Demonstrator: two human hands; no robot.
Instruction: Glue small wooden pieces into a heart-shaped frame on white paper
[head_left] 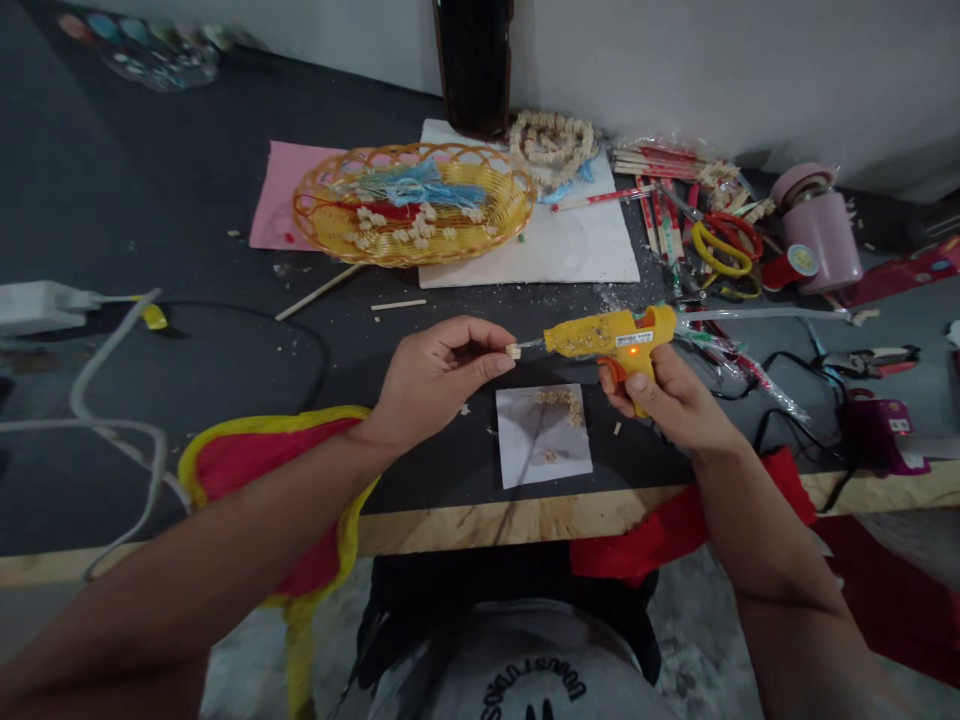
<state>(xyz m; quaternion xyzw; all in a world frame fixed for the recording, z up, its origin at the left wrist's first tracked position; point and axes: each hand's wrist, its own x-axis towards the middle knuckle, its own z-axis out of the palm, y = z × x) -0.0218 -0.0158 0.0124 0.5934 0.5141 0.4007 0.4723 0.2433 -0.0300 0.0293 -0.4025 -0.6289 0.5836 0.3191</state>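
Observation:
My left hand (450,370) pinches a small pale wooden piece (514,351) between thumb and fingertips. My right hand (667,395) is wrapped round the handle of a yellow hot glue gun (592,336), with its orange trigger under my fingers and a small orange light glowing on its side. The gun's nozzle points left and is at or very close to the wooden piece; I cannot tell whether they touch. A clear glue stick (757,314) sticks out of its back. Below lies a white paper square (525,452) with several small wooden pieces (559,400) on it.
Behind my hands, a wicker basket (480,250) holds blue tassels and wooden pieces. Scissors (720,250), packaged chopsticks (660,220), a pink tape-like roll holder (821,240) and pliers (874,360) crowd the right. A white cable (82,380) and red-yellow fan (277,450) are left.

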